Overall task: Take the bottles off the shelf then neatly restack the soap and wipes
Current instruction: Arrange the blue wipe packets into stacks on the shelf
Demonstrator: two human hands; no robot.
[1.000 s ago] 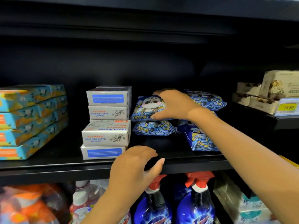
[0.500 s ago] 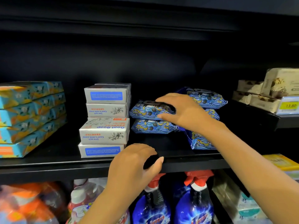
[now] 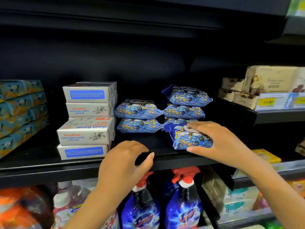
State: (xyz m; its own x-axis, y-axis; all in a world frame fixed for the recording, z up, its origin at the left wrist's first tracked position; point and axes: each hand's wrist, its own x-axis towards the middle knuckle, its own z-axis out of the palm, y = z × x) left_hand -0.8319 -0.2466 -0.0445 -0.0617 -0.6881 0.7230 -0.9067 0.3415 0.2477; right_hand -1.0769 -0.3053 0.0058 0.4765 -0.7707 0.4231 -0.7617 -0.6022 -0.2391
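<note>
Blue, wave-printed wipes pack [image 3: 189,139] pinched in right grip [image 3: 221,142]: fingers spread over the top, thumb under the near edge, pack tilted, lower edge near the front of the shelf [image 3: 49,169]. Sits just ahead of the right-hand wipes stack [image 3: 184,104], three packs high, bottom one half hidden behind the held pack. Beside it, left-hand wipes stack [image 3: 138,116], two packs high, touching its neighbour at mid height. Just left of the wipes, soap boxes [image 3: 87,119] piled four high, upper two set farther back than the lower two, print upside down. At the shelf's front edge, left grip [image 3: 125,161] curled, thumb pointing right along the lip; cannot tell whether anything is clasped inside. One level down, spray bottles [image 3: 181,204] with red triggers upright beneath both grips. At far left, teal boxes [image 3: 19,109] stacked; on the neighbouring shelf at right, beige boxes [image 3: 272,80] above a yellow price tag [image 3: 267,101].
</note>
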